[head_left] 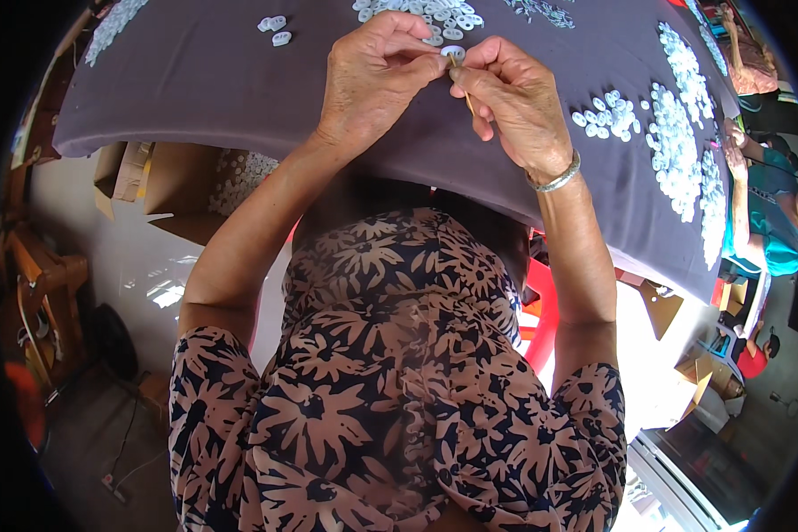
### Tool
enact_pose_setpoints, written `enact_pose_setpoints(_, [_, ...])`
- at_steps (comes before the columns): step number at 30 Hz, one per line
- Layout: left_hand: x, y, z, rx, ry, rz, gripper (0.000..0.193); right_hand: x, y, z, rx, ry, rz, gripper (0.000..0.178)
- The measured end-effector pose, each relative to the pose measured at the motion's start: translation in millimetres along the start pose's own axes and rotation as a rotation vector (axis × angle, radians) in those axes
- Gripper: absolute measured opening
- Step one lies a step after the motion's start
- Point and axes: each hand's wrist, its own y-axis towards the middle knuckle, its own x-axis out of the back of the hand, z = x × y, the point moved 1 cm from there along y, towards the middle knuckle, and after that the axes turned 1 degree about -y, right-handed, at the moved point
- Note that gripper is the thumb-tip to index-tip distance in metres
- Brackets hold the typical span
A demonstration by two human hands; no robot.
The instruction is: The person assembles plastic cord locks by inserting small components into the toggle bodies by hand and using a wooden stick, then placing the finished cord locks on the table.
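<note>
I have the left hand (377, 84) closed to a fingertip pinch on the left edge of a white oval piece (453, 53), held up over the near part of the table, about its middle. The right hand (519, 102) is closed likewise, thumb and fingers around a thin yellowish stick (469, 102) whose upper end meets the piece; from here I can't tell whether it goes through or only touches. I judge the piece light, stiff and smooth, probably plastic, so it could slip or turn in a loose pinch; I'd grip it by the rim, leaving its face uncovered. The stick looks light and slender, likely to bend or snap if forced, so I'd hold it close to its working end. A bracelet (556, 173) circles the right wrist. Just beyond the hands lies a far pile (421, 12) of similar white pieces on the dark-covered table (239, 102), with small dark bits (545, 12) to its right. Three loose pieces (279, 25) sit to the left, and a large heap (674, 151) spreads along the right. Below the table's near left edge, a carton (179, 182) holds more pieces; at the far right I see a co-worker in teal (780, 213).
</note>
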Motion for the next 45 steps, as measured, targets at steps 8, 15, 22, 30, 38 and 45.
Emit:
enact_pose_setpoints(8, [-0.1,1.1,2.8,0.001,-0.037,-0.028,0.022,-7.9,-3.5,-0.7,0.111,-0.13,-0.051,0.007])
enact_pose_setpoints(15, [-1.9,2.8,3.5,-0.047,-0.131,0.046,0.022,6.1,0.3,2.6,0.029,-0.006,0.052,0.007])
enact_pose_setpoints(22, [-3.0,1.0,5.3,-0.014,-0.15,0.055,0.019,13.6,3.2,-0.1,-0.062,0.086,0.124,0.007])
enact_pose_setpoints(30, [-6.5,22.7,42.2,-0.803,-0.412,0.264,0.018,19.1,7.0,2.5,-0.141,0.045,0.171,0.007])
enact_pose_setpoints(38, [-9.0,-1.7,5.3,-0.054,-0.115,0.003,0.016,8.9,3.8,-1.1,-0.015,0.059,0.107,0.005])
enact_pose_setpoints(45, [-8.2,1.3,1.3,-0.125,-0.087,-0.005,0.014,12.1,28.7,-33.7,0.813,0.238,0.468,0.016])
